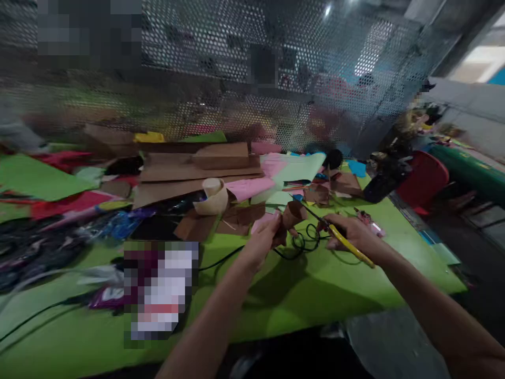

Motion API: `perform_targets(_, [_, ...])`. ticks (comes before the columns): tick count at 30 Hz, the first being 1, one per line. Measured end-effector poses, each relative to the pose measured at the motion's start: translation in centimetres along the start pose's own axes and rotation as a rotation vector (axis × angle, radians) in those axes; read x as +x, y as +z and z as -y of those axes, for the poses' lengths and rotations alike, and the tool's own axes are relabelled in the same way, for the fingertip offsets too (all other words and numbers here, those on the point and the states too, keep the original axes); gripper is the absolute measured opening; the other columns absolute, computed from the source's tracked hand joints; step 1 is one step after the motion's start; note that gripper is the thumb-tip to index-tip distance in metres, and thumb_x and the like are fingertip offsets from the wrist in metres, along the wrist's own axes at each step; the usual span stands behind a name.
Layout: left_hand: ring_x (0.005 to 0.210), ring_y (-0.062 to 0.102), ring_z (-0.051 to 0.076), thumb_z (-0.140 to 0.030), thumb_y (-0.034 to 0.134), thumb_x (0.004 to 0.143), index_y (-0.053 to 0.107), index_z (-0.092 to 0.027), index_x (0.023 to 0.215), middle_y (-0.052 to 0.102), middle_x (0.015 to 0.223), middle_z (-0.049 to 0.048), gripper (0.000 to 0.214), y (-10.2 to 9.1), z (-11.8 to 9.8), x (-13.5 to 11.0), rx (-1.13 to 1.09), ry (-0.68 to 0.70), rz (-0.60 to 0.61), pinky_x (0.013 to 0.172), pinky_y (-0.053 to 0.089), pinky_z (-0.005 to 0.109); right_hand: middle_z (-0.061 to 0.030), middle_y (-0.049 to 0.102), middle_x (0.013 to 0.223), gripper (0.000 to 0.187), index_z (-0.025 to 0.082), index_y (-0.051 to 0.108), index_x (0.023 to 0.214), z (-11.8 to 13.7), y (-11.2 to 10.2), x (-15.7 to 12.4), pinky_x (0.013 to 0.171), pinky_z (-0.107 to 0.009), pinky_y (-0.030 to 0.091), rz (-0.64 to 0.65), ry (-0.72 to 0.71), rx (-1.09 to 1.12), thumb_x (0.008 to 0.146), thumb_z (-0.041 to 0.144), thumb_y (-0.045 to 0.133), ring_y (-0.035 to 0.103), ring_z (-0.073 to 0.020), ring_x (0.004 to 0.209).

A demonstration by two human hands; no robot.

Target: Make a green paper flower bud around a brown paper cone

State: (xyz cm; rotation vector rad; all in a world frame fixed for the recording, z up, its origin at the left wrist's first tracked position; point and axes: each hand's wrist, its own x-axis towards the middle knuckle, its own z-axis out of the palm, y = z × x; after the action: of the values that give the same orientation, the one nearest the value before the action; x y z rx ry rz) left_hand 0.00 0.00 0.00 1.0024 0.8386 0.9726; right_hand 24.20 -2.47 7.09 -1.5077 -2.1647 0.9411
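Though blurred, pinched in the left hand (261, 239), fingers closed on it: a brown paper piece (294, 213), just past the fingertips. Wrapped tight in the right hand (349, 231): a yellow-handled tool (352, 248), tip reaching toward the paper. Below both sets of fingers, a looped black cord (302, 245). Beyond the fingertips, a tape roll (213, 197), brown card sheets (189, 171), pink paper (248, 187). Underneath, lime-green table (307, 295); behind, perforated metal screen (236, 63).

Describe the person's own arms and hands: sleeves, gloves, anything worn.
The left arm and right arm are bare as far as the picture shows: no sleeves. The left hand and right hand wear no gloves. No watch, bracelet or ring shows, though blur could hide small ones.
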Motion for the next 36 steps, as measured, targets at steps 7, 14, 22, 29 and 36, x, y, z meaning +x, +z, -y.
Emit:
perform_targets(7, [0.048, 0.027, 0.006, -0.080, 0.058, 0.078, 0.070, -0.013, 0.071, 0.037, 0.049, -0.0051, 0.069, -0.1, 0.0, -0.2, -0.013, 0.025, 0.015, 0.054, 0.036, 0.024, -0.0030, 0.066, 0.085, 0.053, 0.019, 0.070, 0.108, 0.3, -0.1, 0.0, 0.065, -0.027, 0.043, -0.023, -0.003, -0.001, 0.075, 0.059, 0.076, 0.058, -0.0187, 0.073])
perform_targets(14, [0.047, 0.028, 0.007, -0.079, 0.061, 0.076, 0.069, -0.015, 0.080, 0.035, 0.047, -0.0066, 0.065, -0.1, 0.2, -0.2, -0.036, 0.016, 0.016, 0.053, 0.033, 0.023, -0.0024, 0.066, 0.080, 0.051, 0.018, 0.072, 0.103, -0.3, -0.1, 0.3, 0.063, -0.027, 0.043, -0.028, -0.020, 0.024, 0.073, 0.059, 0.076, 0.059, -0.0183, 0.070])
perform_targets(22, [0.047, 0.027, 0.007, -0.081, 0.060, 0.075, 0.068, -0.013, 0.070, 0.034, 0.047, -0.0062, 0.069, 0.1, -0.3, -0.2, 0.001, 0.011, -0.006, 0.053, 0.033, 0.024, -0.0021, 0.069, 0.076, 0.041, 0.019, 0.073, 0.093, -0.9, 0.0, 0.5, 0.057, -0.025, 0.042, -0.088, -0.068, -0.011, 0.080, 0.057, 0.069, 0.061, -0.0169, 0.064])
perform_targets(29, [0.049, 0.030, 0.006, -0.075, 0.063, 0.078, 0.070, -0.013, 0.083, 0.038, 0.053, -0.0067, 0.063, -1.1, -0.8, 0.0, -0.096, 0.108, -0.097, 0.055, 0.037, 0.022, -0.0094, 0.077, 0.102, 0.032, 0.019, 0.069, 0.113, -4.8, -1.1, 5.5, 0.075, -0.032, 0.050, -0.263, 0.060, -0.541, 0.089, 0.040, 0.065, 0.072, -0.0277, 0.092])
perform_targets(36, [0.050, 0.030, 0.006, -0.057, 0.080, 0.072, 0.066, -0.013, 0.081, 0.040, 0.054, -0.0075, 0.047, -1.5, -1.9, 0.1, -0.275, 0.155, -0.255, 0.056, 0.040, 0.021, -0.0164, 0.069, 0.126, 0.050, 0.018, 0.060, 0.138, -6.4, -1.5, 8.8, 0.090, -0.039, 0.051, -0.192, 0.111, -0.799, 0.089, 0.024, 0.064, 0.066, -0.0340, 0.114])
